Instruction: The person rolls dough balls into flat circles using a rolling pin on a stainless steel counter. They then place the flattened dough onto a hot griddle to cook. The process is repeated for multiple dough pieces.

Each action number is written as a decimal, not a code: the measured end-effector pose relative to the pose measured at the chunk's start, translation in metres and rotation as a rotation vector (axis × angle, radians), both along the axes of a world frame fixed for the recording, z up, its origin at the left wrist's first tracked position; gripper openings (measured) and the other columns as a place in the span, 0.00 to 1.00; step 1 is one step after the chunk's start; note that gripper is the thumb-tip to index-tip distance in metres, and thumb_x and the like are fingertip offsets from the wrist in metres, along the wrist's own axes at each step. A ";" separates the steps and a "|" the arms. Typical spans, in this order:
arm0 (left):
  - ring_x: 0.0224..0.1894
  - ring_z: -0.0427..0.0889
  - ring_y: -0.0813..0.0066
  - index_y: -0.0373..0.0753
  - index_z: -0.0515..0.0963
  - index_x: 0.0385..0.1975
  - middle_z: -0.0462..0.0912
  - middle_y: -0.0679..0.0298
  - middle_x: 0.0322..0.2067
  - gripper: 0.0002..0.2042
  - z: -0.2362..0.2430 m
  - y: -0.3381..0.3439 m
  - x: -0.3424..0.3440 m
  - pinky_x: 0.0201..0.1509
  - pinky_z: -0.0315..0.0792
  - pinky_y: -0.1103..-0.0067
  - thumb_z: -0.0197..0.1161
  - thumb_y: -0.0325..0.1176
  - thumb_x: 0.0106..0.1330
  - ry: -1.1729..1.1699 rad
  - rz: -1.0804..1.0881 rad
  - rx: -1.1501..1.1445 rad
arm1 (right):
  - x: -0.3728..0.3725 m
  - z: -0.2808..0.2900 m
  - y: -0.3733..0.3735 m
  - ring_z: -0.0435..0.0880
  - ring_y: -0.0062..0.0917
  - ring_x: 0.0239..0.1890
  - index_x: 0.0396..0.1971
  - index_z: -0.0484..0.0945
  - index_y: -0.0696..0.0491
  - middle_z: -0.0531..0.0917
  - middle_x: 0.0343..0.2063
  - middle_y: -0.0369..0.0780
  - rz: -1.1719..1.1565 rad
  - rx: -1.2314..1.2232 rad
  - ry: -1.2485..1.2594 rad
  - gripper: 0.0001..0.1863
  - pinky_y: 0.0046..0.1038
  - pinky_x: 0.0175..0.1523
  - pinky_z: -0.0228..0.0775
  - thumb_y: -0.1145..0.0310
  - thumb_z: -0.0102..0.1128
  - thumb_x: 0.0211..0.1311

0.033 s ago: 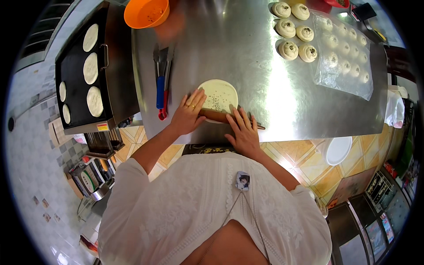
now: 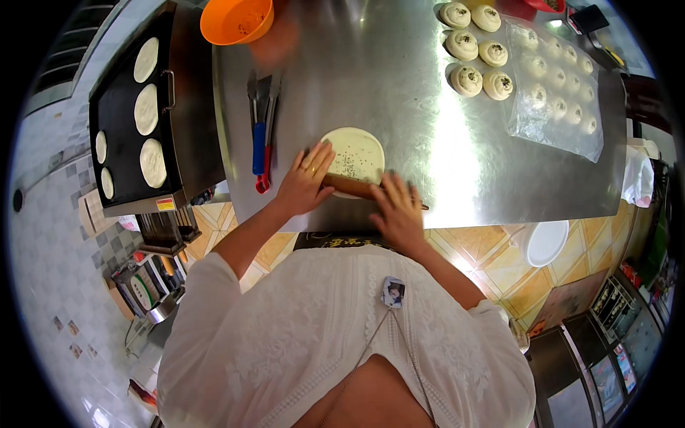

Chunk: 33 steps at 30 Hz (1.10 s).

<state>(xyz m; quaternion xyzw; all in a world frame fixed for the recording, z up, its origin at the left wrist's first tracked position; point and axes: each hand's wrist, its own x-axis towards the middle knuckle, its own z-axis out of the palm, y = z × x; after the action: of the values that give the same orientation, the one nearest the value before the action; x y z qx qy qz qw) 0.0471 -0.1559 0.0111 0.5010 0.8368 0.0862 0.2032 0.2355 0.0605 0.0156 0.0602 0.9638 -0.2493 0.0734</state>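
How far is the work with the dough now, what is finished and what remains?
Done: five flat rounds lie on the black griddle. In hand: the left hand and right hand press a wooden rolling pin over a seeded dough disc on the steel table. Left: six seeded dough balls wait unrolled, with more under the plastic sheet.

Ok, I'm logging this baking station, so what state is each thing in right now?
Dough disc: rolled flat, sprinkled with dark seeds.
Rolling pin: lying on the disc's near edge, under both hands.
Left hand: palm down on the pin.
Right hand: palm down on the pin.
Griddle: carrying five flat rounds.
Dough balls: unrolled, seed-topped.
Orange bowl: upright, nearly empty.
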 end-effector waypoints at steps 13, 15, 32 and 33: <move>0.78 0.44 0.58 0.36 0.51 0.74 0.48 0.56 0.75 0.40 0.008 -0.019 -0.004 0.77 0.43 0.56 0.60 0.45 0.66 -0.060 -0.065 -0.182 | 0.000 -0.008 -0.014 0.72 0.34 0.59 0.65 0.71 0.47 0.72 0.61 0.40 0.068 0.013 0.191 0.31 0.39 0.59 0.65 0.71 0.57 0.58; 0.78 0.44 0.56 0.35 0.51 0.74 0.48 0.54 0.75 0.40 0.020 -0.030 0.011 0.77 0.43 0.56 0.62 0.42 0.66 -0.065 0.005 -0.161 | 0.004 -0.007 -0.001 0.76 0.31 0.52 0.63 0.73 0.44 0.76 0.55 0.38 0.126 -0.102 0.223 0.32 0.36 0.54 0.68 0.75 0.56 0.55; 0.44 0.81 0.56 0.39 0.82 0.30 0.82 0.57 0.43 0.07 0.010 0.057 0.005 0.45 0.73 0.64 0.70 0.30 0.53 0.058 0.508 0.247 | -0.100 -0.020 0.091 0.73 0.41 0.58 0.61 0.71 0.52 0.74 0.58 0.43 0.159 -0.100 0.517 0.36 0.40 0.63 0.66 0.78 0.68 0.45; 0.42 0.81 0.55 0.40 0.82 0.32 0.83 0.58 0.42 0.08 0.006 0.047 0.012 0.45 0.74 0.64 0.69 0.30 0.51 0.122 0.399 0.323 | -0.107 -0.018 0.078 0.74 0.40 0.58 0.59 0.73 0.52 0.75 0.57 0.43 0.191 -0.138 0.493 0.34 0.39 0.61 0.67 0.77 0.68 0.46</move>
<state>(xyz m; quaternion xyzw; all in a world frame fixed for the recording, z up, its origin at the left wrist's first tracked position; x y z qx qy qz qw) 0.0588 -0.1090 0.0168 0.3563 0.9051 0.2268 0.0486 0.1288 0.1382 -0.0026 -0.0984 0.9346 -0.3133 -0.1365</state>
